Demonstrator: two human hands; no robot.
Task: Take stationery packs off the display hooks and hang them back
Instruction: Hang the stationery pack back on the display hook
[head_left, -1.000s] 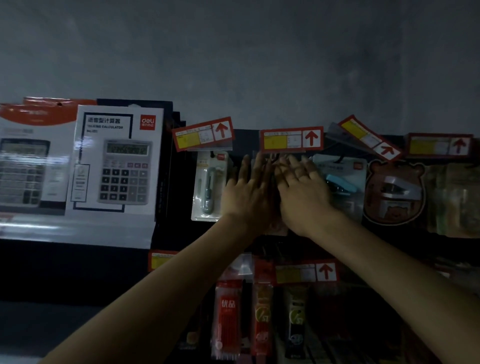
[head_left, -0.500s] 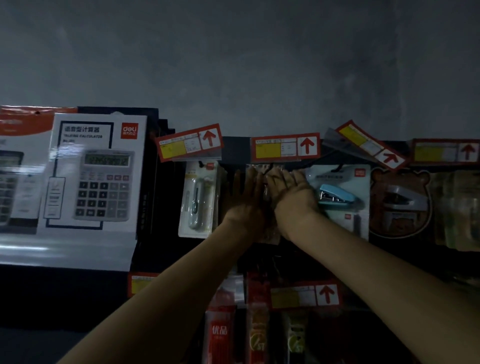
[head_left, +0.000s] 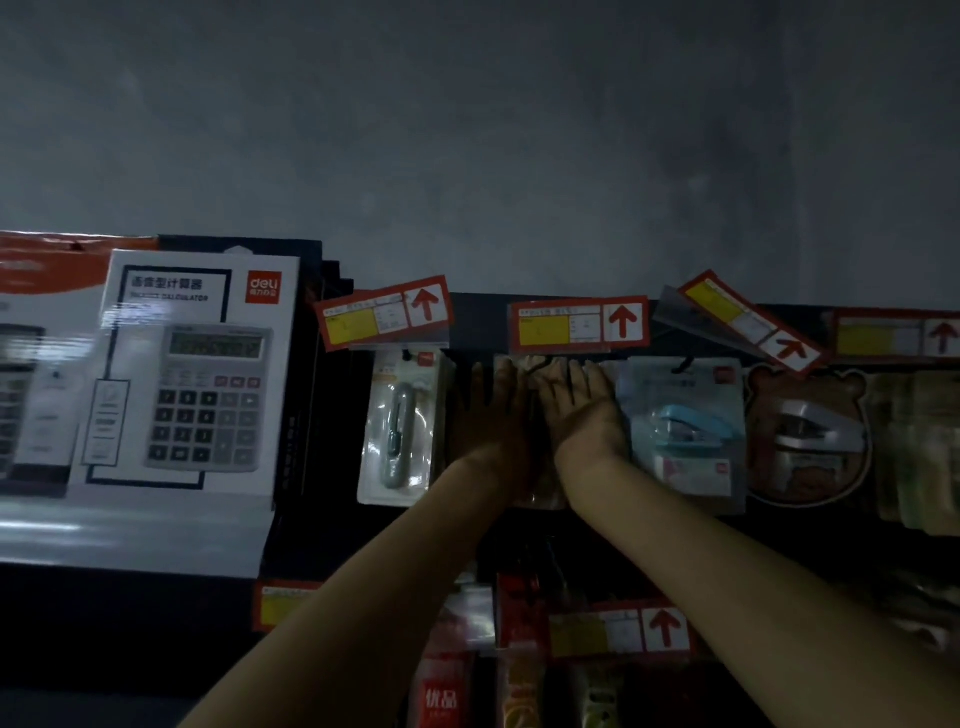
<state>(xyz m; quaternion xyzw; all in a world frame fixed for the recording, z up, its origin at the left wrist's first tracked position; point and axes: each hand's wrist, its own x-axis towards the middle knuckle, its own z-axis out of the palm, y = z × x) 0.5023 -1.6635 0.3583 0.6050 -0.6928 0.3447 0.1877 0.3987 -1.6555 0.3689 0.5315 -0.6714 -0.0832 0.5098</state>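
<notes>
Both my hands lie side by side on a clear stationery pack (head_left: 540, 496) that hangs under the middle price tag (head_left: 577, 325). My left hand (head_left: 488, 415) has straight fingers pointing up and rests flat on the pack's left half. My right hand (head_left: 582, 408) also lies flat with fingers straight, its tips near the pack's top edge by the dark hook (head_left: 537, 364). Most of the pack is hidden behind the hands; only its top and bottom edges show.
A blister pack with a grey tool (head_left: 400, 428) hangs left of my hands, a blue stapler pack (head_left: 685, 431) right of them, then a bear-shaped stapler pack (head_left: 810, 436). Calculator boxes (head_left: 182, 379) stand far left. More packs (head_left: 447, 691) hang on the row below.
Both hands have slid a little further up the pack toward the hook and stayed flat together; the view has shifted slightly, so the display sits lower in the frame.
</notes>
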